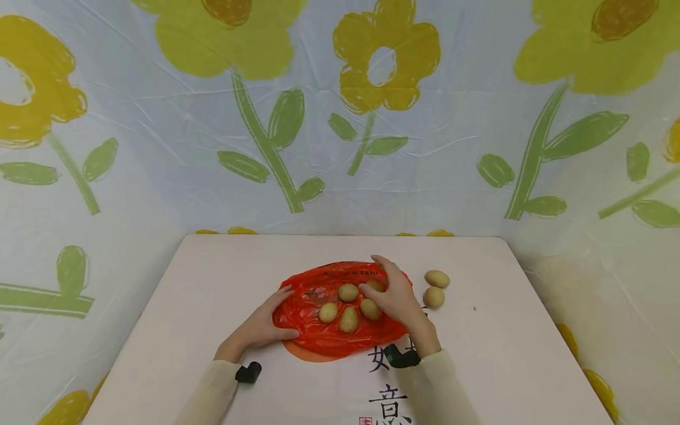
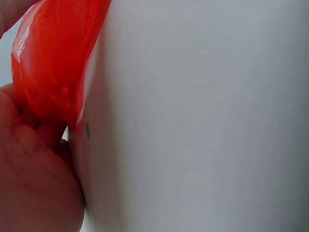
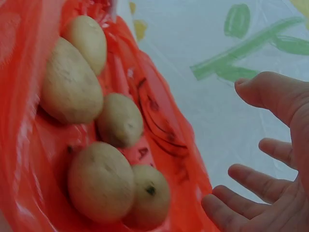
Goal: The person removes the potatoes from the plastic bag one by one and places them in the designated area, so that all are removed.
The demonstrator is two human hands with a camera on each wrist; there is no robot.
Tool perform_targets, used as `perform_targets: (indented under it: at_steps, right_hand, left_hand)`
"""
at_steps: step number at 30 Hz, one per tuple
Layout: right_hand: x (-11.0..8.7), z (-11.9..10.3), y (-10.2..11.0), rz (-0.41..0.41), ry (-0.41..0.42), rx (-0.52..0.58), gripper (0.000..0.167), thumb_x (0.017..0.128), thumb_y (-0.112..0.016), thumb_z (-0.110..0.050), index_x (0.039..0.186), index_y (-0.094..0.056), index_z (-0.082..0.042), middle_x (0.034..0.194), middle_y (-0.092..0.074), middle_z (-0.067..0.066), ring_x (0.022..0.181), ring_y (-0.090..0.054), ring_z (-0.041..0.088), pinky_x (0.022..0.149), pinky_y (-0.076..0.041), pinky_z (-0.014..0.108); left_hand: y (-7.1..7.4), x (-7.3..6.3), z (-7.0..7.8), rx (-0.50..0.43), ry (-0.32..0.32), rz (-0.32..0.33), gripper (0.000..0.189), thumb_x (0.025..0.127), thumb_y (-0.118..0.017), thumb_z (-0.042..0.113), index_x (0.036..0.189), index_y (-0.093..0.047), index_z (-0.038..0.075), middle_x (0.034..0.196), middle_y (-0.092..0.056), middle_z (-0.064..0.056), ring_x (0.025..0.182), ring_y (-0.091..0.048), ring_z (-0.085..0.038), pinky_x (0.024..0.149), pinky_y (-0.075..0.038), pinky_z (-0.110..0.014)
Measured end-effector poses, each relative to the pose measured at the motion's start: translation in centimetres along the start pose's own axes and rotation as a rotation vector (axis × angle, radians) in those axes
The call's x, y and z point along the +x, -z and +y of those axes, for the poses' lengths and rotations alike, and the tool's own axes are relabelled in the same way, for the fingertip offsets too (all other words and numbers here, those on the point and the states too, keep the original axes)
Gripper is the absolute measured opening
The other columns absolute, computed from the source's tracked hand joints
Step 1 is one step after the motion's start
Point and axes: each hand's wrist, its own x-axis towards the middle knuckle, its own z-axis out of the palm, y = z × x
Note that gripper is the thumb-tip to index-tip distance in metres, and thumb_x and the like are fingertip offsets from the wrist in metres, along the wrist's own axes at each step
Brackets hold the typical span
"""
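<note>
A red plastic bag (image 1: 324, 342) lies spread on the table with several potatoes (image 1: 348, 320) on it; the right wrist view shows these potatoes (image 3: 101, 181) close up against the red film. At the bag's left edge, my left hand (image 1: 257, 326) holds the film, its fingers (image 2: 29, 116) bent against the bag in the left wrist view. My right hand (image 1: 395, 298) hovers over the bag's right side, fingers spread and holding nothing. One potato (image 1: 375, 285) is partly hidden behind it.
Two loose potatoes, an upper potato (image 1: 437, 278) and a lower potato (image 1: 434, 298), lie on the table (image 1: 510, 354) right of the bag. Dark written characters (image 1: 390, 401) mark the tabletop in front. A flower-patterned cloth (image 1: 425, 195) hangs behind and at the sides.
</note>
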Motion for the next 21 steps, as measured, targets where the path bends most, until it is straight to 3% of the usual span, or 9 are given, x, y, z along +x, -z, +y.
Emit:
perform_targets:
  at_steps: [7,15,21]
  right_hand:
    - [0.1,0.2,-1.6,-0.017,0.014,0.017,0.072,0.091,-0.079,-0.025,0.152,-0.046,-0.010,0.155,-0.050,0.011,0.143,-0.047,0.035,0.115,-0.042,0.060]
    - [0.0,0.2,-3.5,-0.055,-0.025,0.087,0.065,0.093,-0.076,-0.021,0.151,-0.048,-0.012,0.153,-0.051,0.009,0.138,-0.050,0.036,0.111,-0.046,0.060]
    - [0.2,0.7,-4.7,-0.066,0.018,0.073,0.065,0.093,-0.077,-0.024,0.150,-0.049,-0.011,0.151,-0.053,0.008,0.133,-0.054,0.035,0.105,-0.053,0.056]
  left_hand:
    - [0.1,0.0,0.2,-0.003,0.004,-0.004,0.100,0.076,-0.087,0.046,0.159,-0.038,0.021,0.171,-0.025,-0.004,0.156,-0.024,-0.040,0.117,-0.033,-0.069]
    - [0.1,0.1,-0.1,-0.002,-0.002,0.001,0.099,0.076,-0.087,0.047,0.159,-0.039,0.022,0.170,-0.027,-0.004,0.156,-0.024,-0.040,0.117,-0.033,-0.069]
    - [0.0,0.1,-0.2,-0.005,-0.009,0.003,0.099,0.075,-0.087,0.047,0.159,-0.039,0.022,0.170,-0.027,-0.004,0.156,-0.024,-0.040,0.117,-0.032,-0.070]
